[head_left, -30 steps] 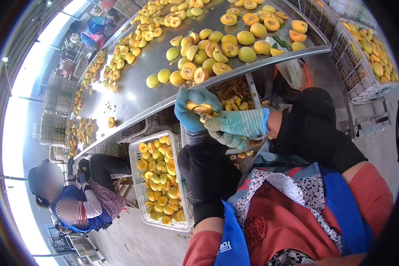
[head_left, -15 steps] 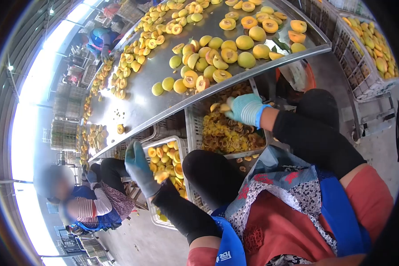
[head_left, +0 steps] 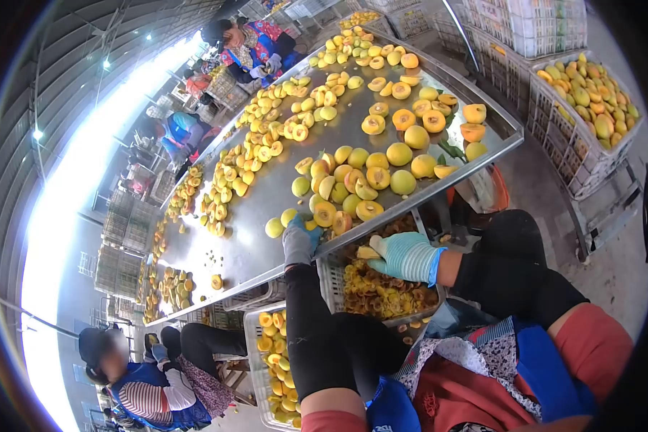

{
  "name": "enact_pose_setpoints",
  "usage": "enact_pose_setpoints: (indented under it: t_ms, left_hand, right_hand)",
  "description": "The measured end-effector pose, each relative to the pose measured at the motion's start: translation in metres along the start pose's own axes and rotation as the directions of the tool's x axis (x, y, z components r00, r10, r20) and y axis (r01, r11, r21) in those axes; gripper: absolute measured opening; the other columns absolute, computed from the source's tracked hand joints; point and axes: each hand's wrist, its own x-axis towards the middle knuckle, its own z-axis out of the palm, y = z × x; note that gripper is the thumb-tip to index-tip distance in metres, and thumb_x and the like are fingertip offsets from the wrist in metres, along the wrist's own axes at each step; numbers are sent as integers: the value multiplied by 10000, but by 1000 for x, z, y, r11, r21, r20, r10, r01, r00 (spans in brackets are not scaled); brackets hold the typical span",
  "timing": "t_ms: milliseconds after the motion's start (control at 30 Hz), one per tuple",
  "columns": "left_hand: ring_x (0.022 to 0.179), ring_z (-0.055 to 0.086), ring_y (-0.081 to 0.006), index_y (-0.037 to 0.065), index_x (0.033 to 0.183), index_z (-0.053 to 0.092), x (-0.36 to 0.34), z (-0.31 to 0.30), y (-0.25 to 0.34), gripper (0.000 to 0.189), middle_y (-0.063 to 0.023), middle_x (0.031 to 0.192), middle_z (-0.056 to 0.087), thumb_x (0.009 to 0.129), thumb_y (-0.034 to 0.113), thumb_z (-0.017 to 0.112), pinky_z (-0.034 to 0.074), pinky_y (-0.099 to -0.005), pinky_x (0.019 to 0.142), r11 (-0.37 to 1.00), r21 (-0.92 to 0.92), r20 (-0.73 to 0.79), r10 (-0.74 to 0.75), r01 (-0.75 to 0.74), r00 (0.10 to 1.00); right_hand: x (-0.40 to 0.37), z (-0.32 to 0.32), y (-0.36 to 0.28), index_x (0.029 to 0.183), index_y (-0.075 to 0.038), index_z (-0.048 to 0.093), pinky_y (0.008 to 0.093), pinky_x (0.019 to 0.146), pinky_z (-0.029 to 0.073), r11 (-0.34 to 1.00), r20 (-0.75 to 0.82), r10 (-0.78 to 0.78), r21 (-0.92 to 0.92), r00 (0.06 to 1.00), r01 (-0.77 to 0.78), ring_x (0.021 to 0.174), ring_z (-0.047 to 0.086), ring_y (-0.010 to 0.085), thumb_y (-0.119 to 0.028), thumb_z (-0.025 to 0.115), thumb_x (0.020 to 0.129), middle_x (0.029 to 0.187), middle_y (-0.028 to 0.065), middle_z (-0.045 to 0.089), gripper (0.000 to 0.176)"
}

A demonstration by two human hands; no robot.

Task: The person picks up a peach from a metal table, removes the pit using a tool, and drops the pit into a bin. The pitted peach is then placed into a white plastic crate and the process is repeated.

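My left hand (head_left: 300, 240), in a blue and grey glove, reaches over the near edge of the metal table (head_left: 255, 248). Its fingers stretch toward a group of yellow peaches, some whole and some halved, right beside a peach half (head_left: 325, 214). My right hand (head_left: 408, 257), in a striped teal glove, is closed on a small pale yellow piece (head_left: 369, 252) whose kind I cannot tell. It hovers over a crate (head_left: 331, 284) of brown pits and yellow scraps below the table edge. By my left knee stands a white crate (head_left: 252, 338) full of peach halves.
More peach halves (head_left: 266, 147) run along the far side of the table. Stacked crates stand at the right, one heaped with yellow fruit (head_left: 590, 97). A co-worker (head_left: 151, 389) sits at the left; other people (head_left: 255, 50) work across the table.
My left hand has moved from above the white crate, where a peach piece was falling, up to the fruit on the table. My right hand stays over the scrap crate. The view has shifted.
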Motion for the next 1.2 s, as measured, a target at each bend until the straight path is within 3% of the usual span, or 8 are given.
enact_pose_setpoints:
  t_ms: [100, 167, 300, 400, 533, 600, 733, 1200]
  left_hand:
    - [890, 670, -266, 51, 1037, 655, -4, -3, -16, 318, -104, 939, 701, 799, 251, 724, 533, -365, 783, 914, -405, -139, -83, 20, 987]
    - [803, 655, -224, 49, 1045, 639, -20, -29, 9, 271, -61, 868, 674, 891, 273, 636, 544, -312, 668, 359, -919, 58, -284, 162, 957]
    - [764, 653, -218, -9, 1137, 594, -74, -66, 64, 524, -162, 969, 672, 974, 474, 468, 467, -221, 447, 95, -986, 128, -98, 137, 987]
    - [786, 652, -205, -22, 1160, 588, -94, -57, 76, 581, -159, 950, 672, 984, 508, 429, 517, -244, 520, 30, -995, 96, -112, 100, 989]
    - [855, 647, -201, -41, 1169, 578, -110, -45, 104, 603, -160, 1006, 657, 1005, 509, 391, 557, -314, 766, 53, -998, -50, -178, -41, 983]
    - [871, 642, -211, -50, 1143, 593, -116, -42, 113, 636, -151, 989, 662, 1010, 526, 359, 540, -320, 788, 242, -958, -200, -177, -154, 964]
    - [863, 641, -223, -64, 1104, 604, -116, -29, 108, 658, -157, 967, 665, 1016, 528, 333, 533, -335, 794, 60, -984, -179, -258, -169, 949]
    - [724, 633, -193, -76, 913, 695, -117, -38, 101, 705, -140, 821, 689, 1005, 531, 347, 514, -292, 690, 432, -892, -220, -160, -132, 962]
  right_hand:
    - [5, 13, 2, 1041, -49, 522, 505, 709, 497, 976, -272, -167, 93, 948, 199, 791, 647, 395, -397, 541, 905, 846, 198, 662, 374]
    - [10, 16, -4, 1078, -46, 541, 489, 685, 496, 945, -380, -201, 166, 903, 280, 775, 636, 392, -354, 570, 908, 842, 193, 656, 352]
    - [17, 17, -18, 1085, -41, 554, 478, 661, 499, 882, -525, -285, 184, 802, 434, 746, 638, 386, -325, 577, 916, 816, 200, 651, 331]
    - [18, 19, -26, 1087, -34, 549, 475, 642, 503, 888, -493, -293, 177, 819, 424, 730, 644, 381, -336, 574, 920, 799, 199, 651, 346]
    - [14, 21, -32, 1083, -33, 529, 477, 641, 515, 913, -441, -272, 162, 855, 374, 734, 659, 377, -362, 557, 928, 789, 184, 660, 364]
    - [12, 21, -33, 1083, -33, 530, 474, 650, 520, 921, -413, -262, 162, 872, 354, 745, 664, 374, -365, 552, 930, 792, 181, 665, 366]
    - [10, 27, -34, 1070, -29, 542, 470, 664, 524, 927, -330, -254, 186, 909, 327, 757, 668, 371, -367, 543, 938, 808, 181, 675, 363]
    - [11, 46, -34, 989, 10, 576, 345, 724, 512, 615, -94, -335, 733, 938, 293, 795, 658, 228, -261, 493, 987, 861, 138, 679, 283]
